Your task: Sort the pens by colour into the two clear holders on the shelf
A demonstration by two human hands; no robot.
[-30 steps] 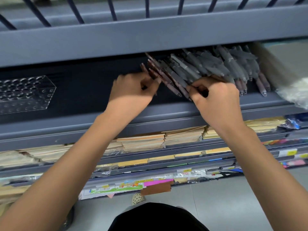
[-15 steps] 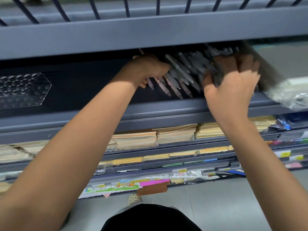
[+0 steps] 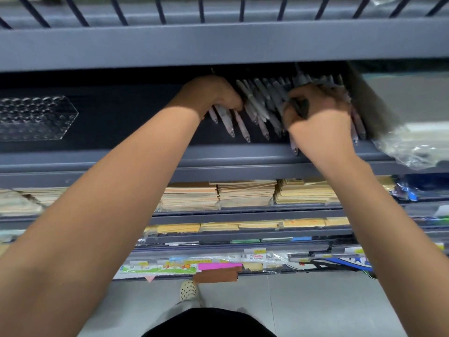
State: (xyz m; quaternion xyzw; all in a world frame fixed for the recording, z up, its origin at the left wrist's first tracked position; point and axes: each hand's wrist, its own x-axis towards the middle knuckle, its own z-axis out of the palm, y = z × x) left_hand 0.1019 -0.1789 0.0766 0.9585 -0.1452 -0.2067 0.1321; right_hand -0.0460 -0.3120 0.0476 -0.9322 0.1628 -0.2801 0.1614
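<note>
A pile of pens (image 3: pixel 262 103) lies on the dark shelf (image 3: pixel 243 154), tips pointing toward me; some have pinkish barrels, others grey. My left hand (image 3: pixel 216 96) curls over the left end of the pile and grips several pinkish pens (image 3: pixel 228 122). My right hand (image 3: pixel 318 113) grips a bunch of grey pens at the pile's right side, with more pens poking out below it. One clear holder (image 3: pixel 36 117) with rows of round holes sits empty at the shelf's far left. A second holder is not in view.
A crinkled clear plastic bag (image 3: pixel 413 147) lies at the right end of the shelf. The upper shelf's edge (image 3: pixel 218 47) hangs low over the pens. Below are shelves of stacked brown envelopes (image 3: pixel 245 193) and packaged stationery.
Both hands have pushed deeper into the shelf over the pile. My left hand went from pinching one pen to gripping several; my right hand closed around a bunch of grey pens.
</note>
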